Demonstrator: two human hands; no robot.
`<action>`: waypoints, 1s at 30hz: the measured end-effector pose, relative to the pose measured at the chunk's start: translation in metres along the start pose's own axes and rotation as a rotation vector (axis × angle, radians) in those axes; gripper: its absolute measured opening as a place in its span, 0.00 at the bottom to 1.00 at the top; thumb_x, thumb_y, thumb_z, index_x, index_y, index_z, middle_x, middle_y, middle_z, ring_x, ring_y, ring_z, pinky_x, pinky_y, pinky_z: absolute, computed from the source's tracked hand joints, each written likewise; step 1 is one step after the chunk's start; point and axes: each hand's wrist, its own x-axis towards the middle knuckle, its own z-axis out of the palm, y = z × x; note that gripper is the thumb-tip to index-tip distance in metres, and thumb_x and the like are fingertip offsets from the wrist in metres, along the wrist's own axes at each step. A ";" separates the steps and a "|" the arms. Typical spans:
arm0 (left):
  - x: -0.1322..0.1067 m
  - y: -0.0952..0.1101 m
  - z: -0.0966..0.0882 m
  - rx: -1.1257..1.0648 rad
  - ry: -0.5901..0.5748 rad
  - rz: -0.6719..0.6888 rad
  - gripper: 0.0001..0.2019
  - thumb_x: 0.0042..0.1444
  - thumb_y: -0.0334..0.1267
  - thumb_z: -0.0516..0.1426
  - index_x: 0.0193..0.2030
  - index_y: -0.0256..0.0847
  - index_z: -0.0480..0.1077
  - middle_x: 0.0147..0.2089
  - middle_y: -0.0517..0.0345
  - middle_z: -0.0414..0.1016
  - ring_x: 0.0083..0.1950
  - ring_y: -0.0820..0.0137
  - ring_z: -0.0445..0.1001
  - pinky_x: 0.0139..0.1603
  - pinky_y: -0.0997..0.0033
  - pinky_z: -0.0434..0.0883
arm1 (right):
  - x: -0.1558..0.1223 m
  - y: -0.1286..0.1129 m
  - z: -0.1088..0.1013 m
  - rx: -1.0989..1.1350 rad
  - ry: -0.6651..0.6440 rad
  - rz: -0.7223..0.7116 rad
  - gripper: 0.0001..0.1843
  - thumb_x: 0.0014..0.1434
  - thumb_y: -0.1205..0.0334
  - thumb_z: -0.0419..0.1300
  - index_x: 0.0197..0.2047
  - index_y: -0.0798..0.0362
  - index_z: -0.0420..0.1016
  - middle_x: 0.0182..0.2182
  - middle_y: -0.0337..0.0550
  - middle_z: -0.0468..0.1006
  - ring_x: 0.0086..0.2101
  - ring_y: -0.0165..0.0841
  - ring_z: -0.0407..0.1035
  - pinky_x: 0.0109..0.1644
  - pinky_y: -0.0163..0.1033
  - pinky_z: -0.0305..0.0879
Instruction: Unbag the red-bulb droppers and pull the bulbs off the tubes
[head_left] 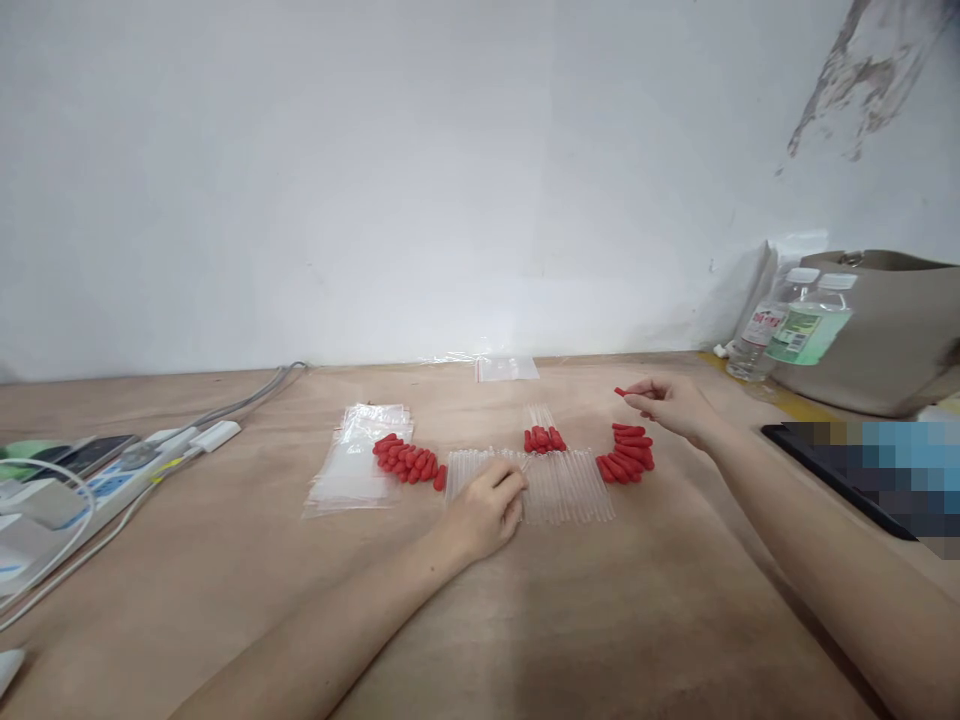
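My right hand (667, 405) pinches a red rubber bulb (622, 392) between thumb and fingertips, raised above the right-hand pile. Just below it lies a curved pile of red rubber bulbs (630, 455). My left hand (491, 505) rests over a row of clear thin tubes (566, 490), its fingers curled closed. A clear tube tip shows at its fingertips, though the grip is partly hidden. Behind the row lie several tubes fitted with red bulbs (544, 440). Left of the row, another pile of red bulbs (409, 460) partly overlaps clear zip bags (349, 475).
A power strip (112, 490) with plugs and cables lies at the left. Near the wall is a small clear bag (508, 369). At the right stand two plastic bottles (810, 320), a grey-beige bag (885, 330) and a dark-edged device (832, 480).
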 end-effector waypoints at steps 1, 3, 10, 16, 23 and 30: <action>-0.001 0.001 0.000 -0.016 -0.018 0.004 0.09 0.52 0.26 0.47 0.37 0.37 0.65 0.38 0.52 0.67 0.40 0.69 0.67 0.40 0.70 0.69 | 0.002 0.006 0.001 -0.008 -0.005 -0.005 0.12 0.47 0.57 0.60 0.34 0.55 0.74 0.28 0.44 0.76 0.27 0.31 0.68 0.30 0.35 0.62; -0.002 0.004 0.000 -0.037 -0.051 0.010 0.09 0.53 0.28 0.48 0.39 0.37 0.65 0.40 0.51 0.67 0.41 0.69 0.67 0.42 0.70 0.69 | 0.006 0.017 0.004 -0.009 -0.011 -0.013 0.12 0.46 0.55 0.61 0.32 0.54 0.75 0.30 0.43 0.77 0.31 0.33 0.69 0.33 0.35 0.62; -0.002 0.010 -0.009 0.047 -0.126 0.058 0.10 0.54 0.38 0.53 0.41 0.37 0.67 0.40 0.50 0.68 0.41 0.66 0.66 0.41 0.64 0.67 | 0.014 0.049 0.013 0.093 -0.103 0.026 0.13 0.48 0.56 0.59 0.33 0.56 0.76 0.31 0.45 0.78 0.31 0.32 0.70 0.35 0.36 0.66; -0.007 0.008 -0.013 0.125 -0.074 0.059 0.09 0.55 0.38 0.53 0.40 0.39 0.68 0.41 0.52 0.70 0.44 0.64 0.65 0.43 0.62 0.63 | 0.015 0.055 0.018 0.116 -0.132 0.039 0.14 0.51 0.54 0.56 0.32 0.57 0.77 0.32 0.45 0.78 0.33 0.32 0.72 0.38 0.35 0.68; -0.008 0.008 -0.014 0.123 -0.097 0.058 0.09 0.56 0.37 0.52 0.41 0.39 0.68 0.41 0.52 0.70 0.43 0.65 0.65 0.43 0.63 0.63 | 0.013 0.038 0.012 -0.068 -0.016 -0.015 0.19 0.55 0.53 0.49 0.37 0.56 0.75 0.36 0.45 0.77 0.36 0.33 0.70 0.37 0.34 0.65; -0.007 0.008 -0.015 0.112 -0.105 0.053 0.09 0.55 0.36 0.52 0.41 0.39 0.68 0.41 0.52 0.70 0.44 0.65 0.65 0.44 0.63 0.63 | -0.009 -0.032 0.044 -0.381 -0.121 -0.110 0.13 0.47 0.53 0.57 0.22 0.53 0.73 0.22 0.40 0.74 0.28 0.32 0.67 0.30 0.33 0.57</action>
